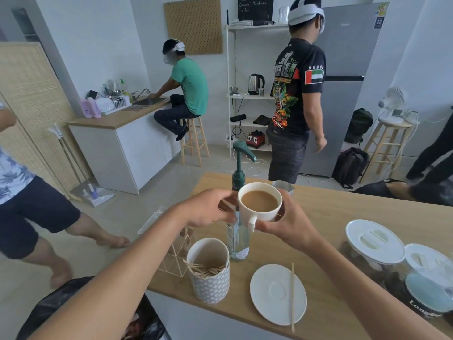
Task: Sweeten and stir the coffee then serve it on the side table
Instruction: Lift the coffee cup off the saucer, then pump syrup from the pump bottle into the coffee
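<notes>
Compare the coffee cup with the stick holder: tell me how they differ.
The cup is plain white with a handle; the holder has a grey-white geometric pattern and no handle. The cup holds milky coffee; the holder holds wooden sticks. The cup is held above the counter by the right hand; the holder stands on it. Both are upright, open-topped round vessels.

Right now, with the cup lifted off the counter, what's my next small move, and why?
Probably raise the left hand to press the green head of the pump bottle. The right hand holds the cup up, seemingly below the spout, and the stir stick lies on the saucer for afterwards.
</notes>
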`<action>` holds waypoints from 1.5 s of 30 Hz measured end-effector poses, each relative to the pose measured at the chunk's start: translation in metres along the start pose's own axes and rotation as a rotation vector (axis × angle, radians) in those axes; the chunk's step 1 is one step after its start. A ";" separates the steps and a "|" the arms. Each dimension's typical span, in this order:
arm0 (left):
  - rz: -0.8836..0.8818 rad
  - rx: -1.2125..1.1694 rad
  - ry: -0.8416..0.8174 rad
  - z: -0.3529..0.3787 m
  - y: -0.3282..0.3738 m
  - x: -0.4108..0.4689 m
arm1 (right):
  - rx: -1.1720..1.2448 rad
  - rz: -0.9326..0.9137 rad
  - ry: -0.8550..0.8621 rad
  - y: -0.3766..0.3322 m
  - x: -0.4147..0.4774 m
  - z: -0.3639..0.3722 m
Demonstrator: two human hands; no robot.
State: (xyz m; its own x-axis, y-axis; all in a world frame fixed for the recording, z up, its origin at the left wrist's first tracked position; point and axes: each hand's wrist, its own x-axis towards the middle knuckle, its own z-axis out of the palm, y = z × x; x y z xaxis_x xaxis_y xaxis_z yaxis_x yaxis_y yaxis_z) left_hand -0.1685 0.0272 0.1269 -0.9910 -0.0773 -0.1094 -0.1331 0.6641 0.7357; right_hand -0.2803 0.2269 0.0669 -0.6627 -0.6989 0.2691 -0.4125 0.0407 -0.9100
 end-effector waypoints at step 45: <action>0.053 0.021 0.365 -0.032 0.051 0.066 | -0.003 0.005 0.072 -0.008 0.020 -0.005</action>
State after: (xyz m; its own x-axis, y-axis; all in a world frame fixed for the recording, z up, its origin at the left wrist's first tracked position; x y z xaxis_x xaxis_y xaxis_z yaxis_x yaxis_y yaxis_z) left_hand -0.2417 0.0324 0.1788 -0.9373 -0.3002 0.1771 -0.0847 0.6891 0.7197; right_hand -0.2936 0.2161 0.0816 -0.7077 -0.6457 0.2868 -0.4112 0.0463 -0.9104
